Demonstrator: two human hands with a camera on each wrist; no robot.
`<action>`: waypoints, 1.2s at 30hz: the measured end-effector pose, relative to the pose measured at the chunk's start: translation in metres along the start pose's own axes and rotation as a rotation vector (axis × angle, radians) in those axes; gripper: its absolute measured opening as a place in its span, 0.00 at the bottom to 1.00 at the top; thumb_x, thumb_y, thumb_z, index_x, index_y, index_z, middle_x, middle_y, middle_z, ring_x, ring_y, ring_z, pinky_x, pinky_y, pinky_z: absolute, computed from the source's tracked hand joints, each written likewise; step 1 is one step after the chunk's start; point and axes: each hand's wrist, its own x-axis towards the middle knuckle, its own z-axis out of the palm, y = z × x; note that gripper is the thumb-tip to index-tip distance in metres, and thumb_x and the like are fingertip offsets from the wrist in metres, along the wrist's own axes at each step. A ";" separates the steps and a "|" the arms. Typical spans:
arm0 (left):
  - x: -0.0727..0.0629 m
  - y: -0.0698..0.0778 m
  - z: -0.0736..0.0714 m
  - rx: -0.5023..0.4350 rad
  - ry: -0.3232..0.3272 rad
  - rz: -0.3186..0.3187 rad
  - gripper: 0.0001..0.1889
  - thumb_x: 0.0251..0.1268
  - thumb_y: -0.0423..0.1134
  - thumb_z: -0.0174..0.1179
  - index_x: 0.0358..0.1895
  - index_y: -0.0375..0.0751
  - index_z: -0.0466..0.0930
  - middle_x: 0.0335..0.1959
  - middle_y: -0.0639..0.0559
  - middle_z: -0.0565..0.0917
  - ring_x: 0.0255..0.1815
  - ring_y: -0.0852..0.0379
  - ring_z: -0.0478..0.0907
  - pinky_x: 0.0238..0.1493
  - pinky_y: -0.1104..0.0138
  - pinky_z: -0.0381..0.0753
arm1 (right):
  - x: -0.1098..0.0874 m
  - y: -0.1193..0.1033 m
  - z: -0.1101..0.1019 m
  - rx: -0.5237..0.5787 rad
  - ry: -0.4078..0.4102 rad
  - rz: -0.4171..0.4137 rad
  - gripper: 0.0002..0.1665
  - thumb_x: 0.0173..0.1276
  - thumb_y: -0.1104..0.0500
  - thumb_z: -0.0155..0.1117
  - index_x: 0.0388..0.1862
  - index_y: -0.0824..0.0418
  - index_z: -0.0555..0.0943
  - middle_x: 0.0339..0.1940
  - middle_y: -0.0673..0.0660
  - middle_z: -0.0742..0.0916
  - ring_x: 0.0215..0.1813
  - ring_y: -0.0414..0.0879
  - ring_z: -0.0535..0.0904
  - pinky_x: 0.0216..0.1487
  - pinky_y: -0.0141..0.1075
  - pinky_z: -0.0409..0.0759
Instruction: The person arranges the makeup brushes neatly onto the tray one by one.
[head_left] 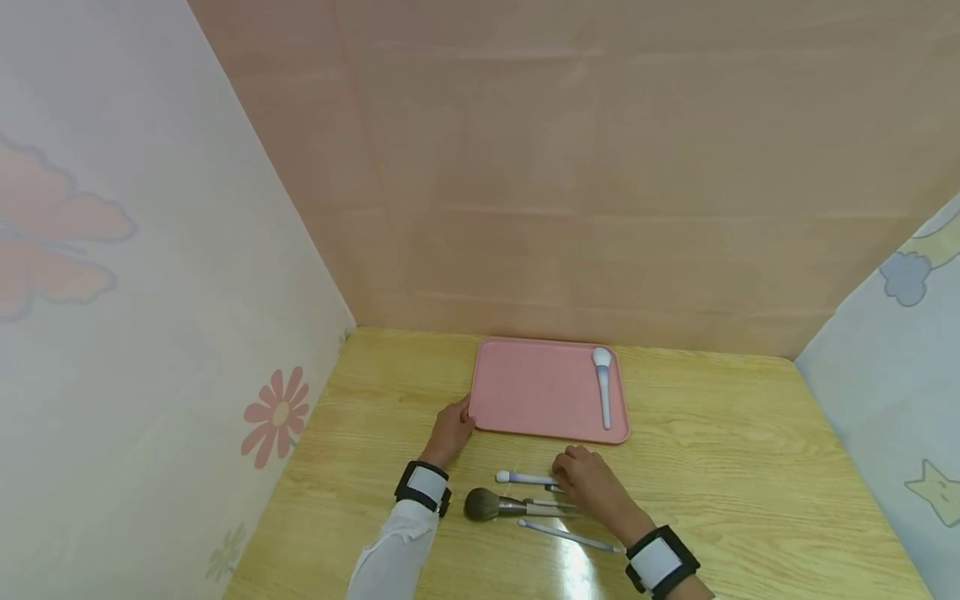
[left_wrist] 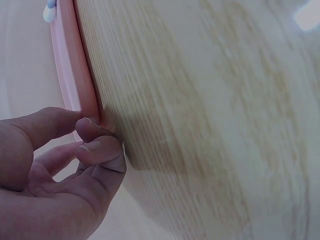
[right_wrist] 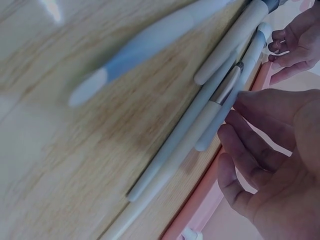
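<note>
My left hand (head_left: 452,429) pinches the near left corner of a pink tray (head_left: 525,392), thumb over the rim and fingers curled below. A white-headed makeup brush (head_left: 603,387) lies along the tray's right side. My right hand (head_left: 592,483) is over the handles of several makeup brushes on the table in front of the tray. In the right wrist view its loosely bent fingertips meet the edge of a pale blue brush handle (right_wrist: 220,120), not closed round it. That brush's white head (head_left: 503,477) points left in the head view.
A large brush with dark bristles (head_left: 482,504) lies nearer me, beside thinner handles. Nearest is a slim pale brush (head_left: 567,535). The wooden table (head_left: 720,467) meets a tan back wall (head_left: 480,183) and patterned side panels (head_left: 165,250).
</note>
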 end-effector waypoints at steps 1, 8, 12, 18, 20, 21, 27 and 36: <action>0.000 0.000 0.000 0.001 0.002 0.003 0.28 0.66 0.27 0.56 0.70 0.30 0.67 0.22 0.54 0.64 0.23 0.59 0.60 0.25 0.71 0.59 | 0.000 0.000 -0.001 0.000 -0.005 0.001 0.07 0.54 0.62 0.76 0.30 0.57 0.84 0.28 0.48 0.80 0.33 0.42 0.75 0.33 0.33 0.73; 0.001 0.003 -0.002 0.006 0.000 -0.006 0.28 0.67 0.27 0.56 0.70 0.29 0.66 0.23 0.54 0.64 0.23 0.59 0.61 0.25 0.70 0.60 | 0.000 -0.002 -0.005 0.010 -0.065 0.026 0.07 0.55 0.61 0.76 0.31 0.57 0.85 0.28 0.47 0.81 0.33 0.41 0.76 0.34 0.34 0.74; 0.000 0.003 -0.001 0.007 -0.006 -0.017 0.28 0.67 0.27 0.56 0.71 0.31 0.66 0.23 0.53 0.64 0.23 0.59 0.61 0.25 0.70 0.60 | -0.002 -0.001 -0.006 0.015 -0.080 0.027 0.08 0.54 0.60 0.77 0.31 0.56 0.85 0.29 0.47 0.81 0.34 0.41 0.76 0.34 0.34 0.74; 0.000 0.003 -0.001 0.001 -0.011 -0.020 0.28 0.68 0.28 0.55 0.71 0.32 0.66 0.23 0.53 0.64 0.23 0.59 0.61 0.25 0.70 0.60 | -0.003 0.000 -0.005 0.005 -0.076 0.035 0.09 0.54 0.60 0.77 0.31 0.55 0.84 0.29 0.46 0.81 0.35 0.41 0.75 0.34 0.34 0.73; -0.001 0.003 -0.001 0.004 -0.012 -0.013 0.28 0.67 0.27 0.55 0.71 0.31 0.66 0.23 0.53 0.64 0.23 0.59 0.61 0.25 0.70 0.60 | -0.003 0.001 -0.005 0.004 -0.075 0.041 0.09 0.53 0.60 0.77 0.31 0.55 0.84 0.29 0.46 0.81 0.35 0.41 0.75 0.35 0.35 0.73; -0.001 0.003 -0.002 0.007 -0.013 -0.008 0.28 0.67 0.27 0.55 0.71 0.31 0.66 0.23 0.53 0.64 0.23 0.59 0.61 0.25 0.70 0.60 | -0.003 0.001 -0.004 0.002 -0.075 0.042 0.09 0.53 0.60 0.77 0.31 0.54 0.84 0.29 0.45 0.81 0.35 0.41 0.75 0.35 0.35 0.73; 0.000 0.002 -0.001 0.009 -0.008 -0.008 0.28 0.67 0.28 0.55 0.71 0.32 0.67 0.23 0.54 0.65 0.23 0.59 0.61 0.25 0.70 0.60 | -0.002 0.004 -0.002 -0.005 -0.090 0.056 0.10 0.53 0.59 0.78 0.31 0.53 0.83 0.30 0.45 0.81 0.35 0.40 0.76 0.36 0.35 0.74; -0.003 0.006 -0.003 0.025 -0.013 -0.013 0.28 0.67 0.26 0.55 0.71 0.33 0.67 0.27 0.51 0.65 0.28 0.56 0.63 0.30 0.67 0.62 | 0.002 0.007 -0.002 0.028 -0.104 0.031 0.10 0.52 0.62 0.78 0.30 0.54 0.83 0.29 0.45 0.82 0.35 0.41 0.77 0.36 0.38 0.75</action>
